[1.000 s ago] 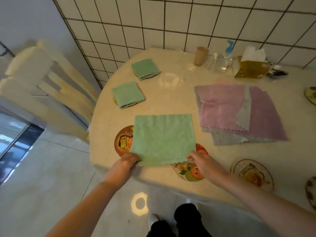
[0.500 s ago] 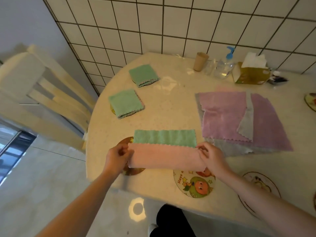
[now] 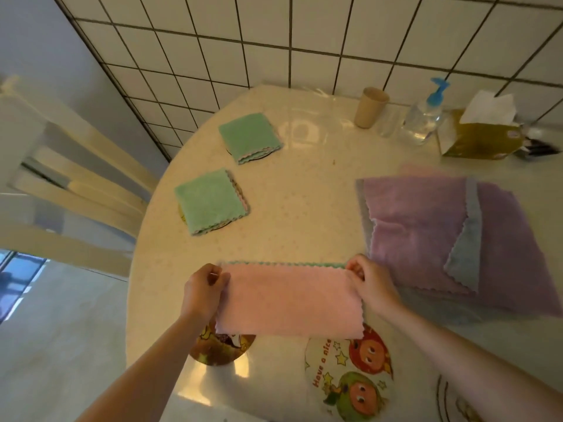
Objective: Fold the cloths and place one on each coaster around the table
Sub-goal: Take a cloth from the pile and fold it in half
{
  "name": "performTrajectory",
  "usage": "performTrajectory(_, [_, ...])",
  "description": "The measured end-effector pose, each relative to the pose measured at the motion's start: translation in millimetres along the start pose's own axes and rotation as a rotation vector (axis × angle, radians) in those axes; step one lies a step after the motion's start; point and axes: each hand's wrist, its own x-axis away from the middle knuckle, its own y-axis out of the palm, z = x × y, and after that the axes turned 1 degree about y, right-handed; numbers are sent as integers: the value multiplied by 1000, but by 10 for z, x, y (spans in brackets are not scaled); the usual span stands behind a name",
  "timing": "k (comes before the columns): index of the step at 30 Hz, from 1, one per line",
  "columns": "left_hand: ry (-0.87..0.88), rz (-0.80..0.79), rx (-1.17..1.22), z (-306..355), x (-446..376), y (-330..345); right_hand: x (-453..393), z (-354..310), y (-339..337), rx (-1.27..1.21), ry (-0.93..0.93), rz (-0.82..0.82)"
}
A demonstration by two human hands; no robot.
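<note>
Head view: left hand (image 3: 203,292) and right hand (image 3: 372,286) pinching half-folded pink cloth's (image 3: 289,300) top corners.

Pink cloth (image 3: 289,303) — folded in half

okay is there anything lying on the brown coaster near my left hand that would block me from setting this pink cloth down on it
Nothing visible does. The brown coaster is bare where it shows; the pink cloth covers its far edge.

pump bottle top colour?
Blue, on the pump bottle; head view.
</note>
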Motion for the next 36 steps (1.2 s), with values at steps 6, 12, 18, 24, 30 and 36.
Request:
performTrajectory(6, [35, 0, -74, 46, -57, 39, -121, 62, -9, 64, -32, -52])
performTrajectory(12, [-2, 44, -160, 57, -139, 81, -210, 30, -17, 112, -50, -76])
performTrajectory(18, [-6, 77, -256, 88, -150, 96, -287, 68, -30, 265, -147, -60])
performTrajectory(24, [-30, 18, -243, 120, -198, 166, -317, 67, -26, 417, -234, -142])
performTrajectory(30, [46, 84, -139, 254, -244, 144, -342, 25, -33, 414, -174, -94])
performTrajectory(36, [538, 186, -508, 204, -85, 262, -147, -149, -13, 584, -436, 9])
